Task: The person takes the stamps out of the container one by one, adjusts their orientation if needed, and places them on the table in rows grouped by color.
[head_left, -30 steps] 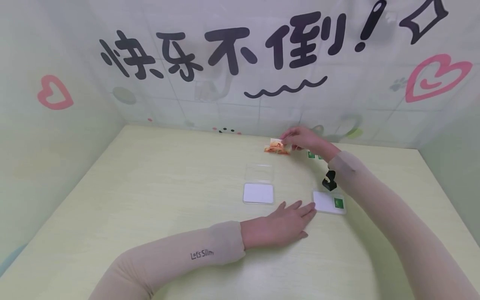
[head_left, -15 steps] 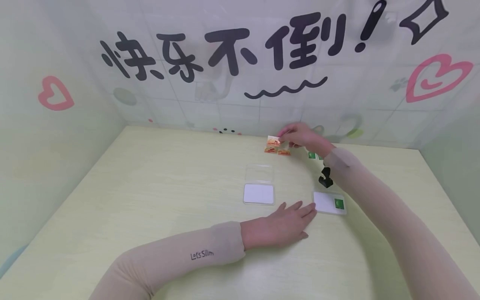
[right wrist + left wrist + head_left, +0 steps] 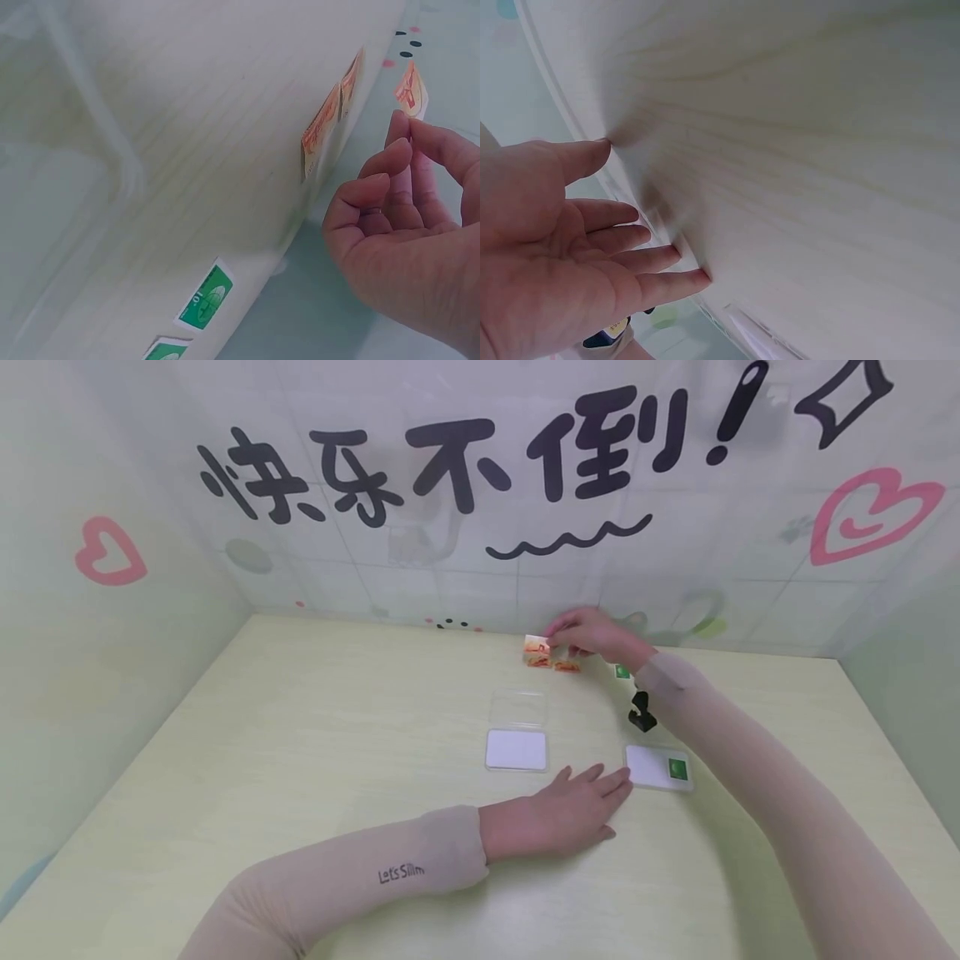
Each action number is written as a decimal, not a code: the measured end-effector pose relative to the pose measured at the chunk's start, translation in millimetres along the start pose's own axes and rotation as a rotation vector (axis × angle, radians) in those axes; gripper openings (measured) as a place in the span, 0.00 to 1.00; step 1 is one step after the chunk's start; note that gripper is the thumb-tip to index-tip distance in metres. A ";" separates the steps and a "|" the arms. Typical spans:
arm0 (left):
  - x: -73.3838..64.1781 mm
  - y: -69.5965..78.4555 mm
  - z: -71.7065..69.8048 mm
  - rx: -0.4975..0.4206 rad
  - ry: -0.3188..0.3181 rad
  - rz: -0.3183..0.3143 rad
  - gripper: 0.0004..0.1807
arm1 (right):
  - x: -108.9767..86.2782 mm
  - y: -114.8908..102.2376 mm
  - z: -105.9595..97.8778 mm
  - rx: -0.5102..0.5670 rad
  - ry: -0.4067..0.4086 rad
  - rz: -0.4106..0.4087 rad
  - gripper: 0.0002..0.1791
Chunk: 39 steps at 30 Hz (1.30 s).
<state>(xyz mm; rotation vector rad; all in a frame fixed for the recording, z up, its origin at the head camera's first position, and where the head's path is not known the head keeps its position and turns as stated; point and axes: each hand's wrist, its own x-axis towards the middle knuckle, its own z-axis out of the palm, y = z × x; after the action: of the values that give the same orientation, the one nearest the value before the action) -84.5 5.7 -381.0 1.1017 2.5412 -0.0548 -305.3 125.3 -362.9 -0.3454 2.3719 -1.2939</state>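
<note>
A: Pinching right at the edge! The orange stamp (image 3: 411,91) is up by the worktop's (image 3: 337,710) far edge, clamped between fingertips of the right hand (image 3: 588,635).

B: Why so little grip?

A: Leaves the print uncovered, I'd guess. Two more orange stamps (image 3: 321,133) sit side by side along that far edge, perhaps spaced for easy picking. Green stamps (image 3: 206,294) lie to their right.

B: And the left hand (image 3: 573,814)?

A: Holding nothing, fingers straight and apart, tips at the left edge of the right-hand case (image 3: 647,766), maybe steadying it. There's a small green square (image 3: 678,769) toward that case's right end!

B: Further left?

A: Another white-faced case (image 3: 516,750), clear lid (image 3: 519,706) on its far side.

B: Changes since half a second ago?

A: Held stamp and right hand have drifted left; the sleeve (image 3: 671,677) now hides one green stamp overhead. Left hand? Hasn't budged!
</note>
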 end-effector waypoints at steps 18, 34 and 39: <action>-2.2 0.2 -0.5 0.000 0.008 0.003 0.36 | 11.8 -2.5 8.5 0.056 -0.052 0.002 0.14; -0.8 -1.3 1.5 -0.006 0.001 0.004 0.36 | 17.9 -7.0 15.5 0.123 -0.086 0.042 0.15; -0.6 -1.6 2.3 -0.013 0.000 0.001 0.36 | 23.0 -4.8 18.8 0.108 -0.065 0.055 0.15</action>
<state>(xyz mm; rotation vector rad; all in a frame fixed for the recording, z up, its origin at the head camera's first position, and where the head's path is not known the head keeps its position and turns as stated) -84.5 3.8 -383.0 1.0980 2.5379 -0.0378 -316.7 99.5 -373.4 -0.2828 2.2320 -1.3585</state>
